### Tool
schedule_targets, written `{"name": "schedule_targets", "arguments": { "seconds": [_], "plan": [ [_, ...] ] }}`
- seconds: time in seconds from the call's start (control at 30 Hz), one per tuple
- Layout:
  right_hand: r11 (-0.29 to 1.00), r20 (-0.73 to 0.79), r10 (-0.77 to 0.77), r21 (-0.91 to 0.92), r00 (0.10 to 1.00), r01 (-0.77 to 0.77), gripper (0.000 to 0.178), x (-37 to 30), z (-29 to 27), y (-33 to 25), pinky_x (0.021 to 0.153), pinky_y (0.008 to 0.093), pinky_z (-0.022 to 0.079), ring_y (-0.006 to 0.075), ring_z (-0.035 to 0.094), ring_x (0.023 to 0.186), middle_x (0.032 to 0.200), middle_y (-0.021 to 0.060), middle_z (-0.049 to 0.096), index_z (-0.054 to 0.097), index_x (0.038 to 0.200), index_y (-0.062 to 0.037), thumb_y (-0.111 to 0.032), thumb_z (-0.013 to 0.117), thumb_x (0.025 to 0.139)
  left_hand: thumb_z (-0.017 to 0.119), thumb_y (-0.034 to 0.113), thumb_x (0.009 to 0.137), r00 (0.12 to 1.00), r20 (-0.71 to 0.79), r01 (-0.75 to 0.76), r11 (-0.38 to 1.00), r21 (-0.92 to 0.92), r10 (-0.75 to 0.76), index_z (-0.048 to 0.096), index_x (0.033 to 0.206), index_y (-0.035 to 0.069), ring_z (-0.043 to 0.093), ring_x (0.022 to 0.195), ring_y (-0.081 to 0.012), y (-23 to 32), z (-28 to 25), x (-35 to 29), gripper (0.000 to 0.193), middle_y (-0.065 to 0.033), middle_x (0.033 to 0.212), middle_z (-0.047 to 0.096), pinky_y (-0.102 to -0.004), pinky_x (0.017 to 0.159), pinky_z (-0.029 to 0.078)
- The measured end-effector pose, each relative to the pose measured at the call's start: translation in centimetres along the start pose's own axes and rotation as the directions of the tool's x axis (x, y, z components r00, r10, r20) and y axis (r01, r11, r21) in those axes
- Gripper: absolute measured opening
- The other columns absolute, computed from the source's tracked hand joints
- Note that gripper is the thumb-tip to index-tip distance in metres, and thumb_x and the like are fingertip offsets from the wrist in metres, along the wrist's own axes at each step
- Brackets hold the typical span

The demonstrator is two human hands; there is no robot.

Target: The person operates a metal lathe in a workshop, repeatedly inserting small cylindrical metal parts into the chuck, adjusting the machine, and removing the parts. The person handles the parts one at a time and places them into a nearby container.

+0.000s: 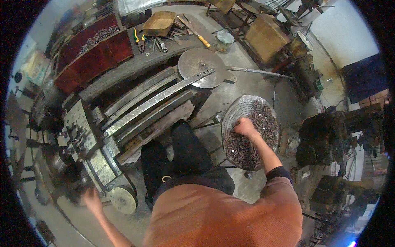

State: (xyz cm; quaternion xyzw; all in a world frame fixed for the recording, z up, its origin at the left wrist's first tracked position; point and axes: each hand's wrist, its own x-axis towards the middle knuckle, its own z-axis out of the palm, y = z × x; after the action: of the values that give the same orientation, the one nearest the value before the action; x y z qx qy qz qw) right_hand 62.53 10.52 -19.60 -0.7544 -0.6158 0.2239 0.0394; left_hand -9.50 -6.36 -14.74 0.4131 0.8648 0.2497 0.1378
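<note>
My right hand [245,127] reaches into a round perforated basin [243,108] filled with small brownish metal pieces [242,153]. Its fingers are curled down and closed at the pieces, and what lies between them is hidden. Far to the left, my left hand [92,201] is smeared by motion, so its fingers cannot be made out. It is near the round pale wheel [123,200] and the lower end of a metal machine. That machine carries a long flat bar [158,99] running up to a round steel disc [201,68].
Beyond the machine, a dark red bin [96,55] holds more small pieces. On the bench lie a wooden tray [159,23], yellow-handled pliers [140,40] and a wrench [163,46]. A long rod [261,71] juts right from the disc. Dark machinery [323,138] stands at the right.
</note>
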Motion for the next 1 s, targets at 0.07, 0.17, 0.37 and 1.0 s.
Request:
{"name": "schedule_targets", "arguments": {
  "seconds": [0.07,0.17,0.37,1.0],
  "plan": [
    [0.980,-0.017,-0.015,-0.198,1.000,0.012,0.023,0.8,1.6,-0.2,0.074,0.0400,0.050,0.0334,0.062,0.078,0.078,0.0186,0.064,0.067,0.075,-0.0048,-0.023,0.063,0.061,0.063,0.020,0.083,0.998,0.056,0.027,0.995,-0.094,-0.021,0.057,0.108,-0.008,0.059,0.099,-0.0255,0.3,-0.3,0.0,0.038,-0.0172,0.106,0.062,-0.0341,0.089,0.043],
    [0.923,-0.027,-0.126,-0.369,0.992,0.107,0.026,2.1,3.7,1.1,0.078,0.0419,0.049,0.0363,0.061,0.077,0.075,0.0203,0.062,0.065,0.069,-0.0027,-0.028,0.062,0.062,0.063,0.022,0.082,0.999,-0.030,0.021,0.999,-0.035,-0.022,0.058,0.107,-0.008,0.059,0.098,-0.0265,1.8,-0.2,-0.7,0.039,-0.0185,0.104,0.062,-0.0347,0.088,0.043],
    [0.920,-0.004,-0.210,-0.340,0.978,0.196,0.029,1.3,2.8,0.4,0.079,0.0408,0.047,0.0360,0.060,0.078,0.076,0.0195,0.063,0.065,0.070,-0.0028,-0.029,0.065,0.057,0.062,0.024,0.083,0.995,-0.099,0.019,0.978,0.205,0.001,0.059,0.106,-0.005,0.059,0.094,-0.0276,4.0,-0.4,-1.4,0.038,-0.0188,0.101,0.062,-0.0358,0.085,0.044],
    [0.106,-0.288,-0.891,0.622,0.352,0.776,0.055,-7.2,-4.1,-30.4,0.080,0.0331,0.044,0.0259,0.053,0.095,0.104,0.0138,0.054,0.067,0.094,-0.0019,-0.050,0.059,0.068,0.052,0.018,0.090,0.788,0.379,-0.031,0.647,-0.762,0.485,0.060,0.098,-0.005,0.063,0.073,-0.0162,25.7,-0.2,-4.3,0.025,-0.0099,0.084,0.066,-0.0275,0.070,0.050]
  ]
}}
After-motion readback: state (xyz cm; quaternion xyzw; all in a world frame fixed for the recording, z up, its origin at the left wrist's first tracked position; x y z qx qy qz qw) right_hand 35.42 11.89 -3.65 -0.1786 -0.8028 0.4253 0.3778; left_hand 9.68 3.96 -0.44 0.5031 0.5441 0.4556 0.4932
